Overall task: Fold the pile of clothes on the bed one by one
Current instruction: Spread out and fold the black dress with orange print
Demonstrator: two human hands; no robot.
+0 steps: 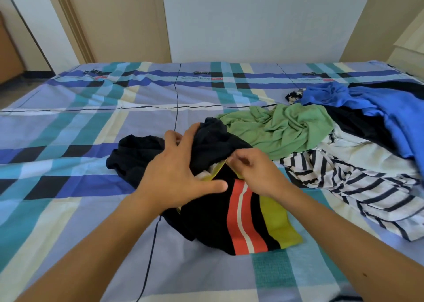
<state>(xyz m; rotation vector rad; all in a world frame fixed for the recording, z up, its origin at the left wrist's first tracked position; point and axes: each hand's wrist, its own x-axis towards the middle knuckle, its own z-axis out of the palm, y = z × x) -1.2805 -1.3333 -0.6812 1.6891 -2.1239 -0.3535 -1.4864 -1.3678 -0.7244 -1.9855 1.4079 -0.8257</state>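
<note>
At frame centre, the left hand [176,173] rests spread-fingered on the black striped garment [213,221] while the right hand [254,171] pinches its yellow edge; the clothes pile [298,129] lies centre right on the bed [68,129].

A crumpled black garment [206,219] with red, white and yellow-green stripes lies mid-bed [91,118]. Just right of it sits the loose pile: a green garment [282,129], a navy-striped white garment [344,182] and a blue garment [390,109] over dark cloth.
</note>
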